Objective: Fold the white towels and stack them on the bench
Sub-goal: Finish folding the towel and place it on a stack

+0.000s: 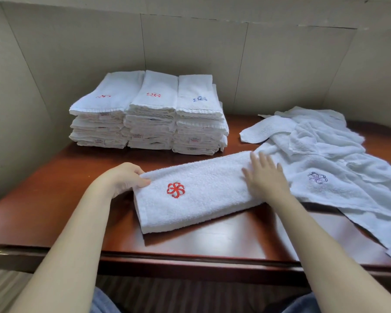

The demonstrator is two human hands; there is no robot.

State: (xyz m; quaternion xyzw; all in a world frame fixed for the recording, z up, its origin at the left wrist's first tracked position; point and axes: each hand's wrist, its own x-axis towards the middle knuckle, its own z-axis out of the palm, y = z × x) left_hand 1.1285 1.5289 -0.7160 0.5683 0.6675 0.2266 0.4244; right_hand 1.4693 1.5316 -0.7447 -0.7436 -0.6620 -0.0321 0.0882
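I am seeing the left hand (124,178) pinching the near-left corner of the folded towel (196,190) lying on the counter (77,168); the right hand (265,177) is pressing flat on its right end; three stacks of folded towels (148,114) are sitting behind; loose towels (325,159) are lying crumpled at the right.

Beige panelled wall (190,41) behind; blue-clad knees (104,301) at the bottom edge.

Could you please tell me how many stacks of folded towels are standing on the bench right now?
3, side by side at the back of the bench: left stack, middle stack, right stack. Any behind them would be hidden.
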